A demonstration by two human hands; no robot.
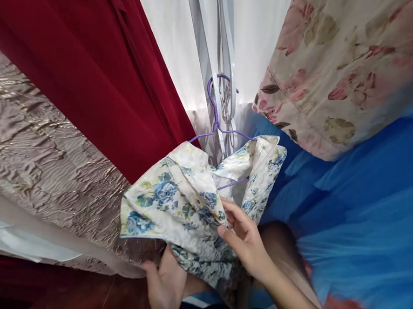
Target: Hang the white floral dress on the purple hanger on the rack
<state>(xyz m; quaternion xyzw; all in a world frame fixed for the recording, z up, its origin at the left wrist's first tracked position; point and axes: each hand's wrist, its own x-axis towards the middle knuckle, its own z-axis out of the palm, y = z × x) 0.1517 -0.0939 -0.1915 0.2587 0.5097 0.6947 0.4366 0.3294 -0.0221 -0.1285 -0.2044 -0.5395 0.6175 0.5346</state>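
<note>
A white floral top (193, 200) with blue roses and green leaves hangs on a thin purple hanger (216, 122). Its neckline stands open, and the hanger's lower bar shows through it. My right hand (246, 243) pinches the front edge of the top between thumb and fingers, just below the neckline. My left hand (169, 282) is lower down, under the left side of the top. Its thumb is stretched away from the fingers, which pass behind the cloth and are partly hidden. The lower end of the top falls into shadow between my forearms.
Grey-white straps or metal strips (216, 43) run down to the hanger's hook. A red curtain (126, 89) and crinkled pinkish fabric (53, 150) fill the left. On the right are a pink-flowered cloth (322, 87) and bright blue fabric (368, 197). White cloth (165, 26) hangs behind.
</note>
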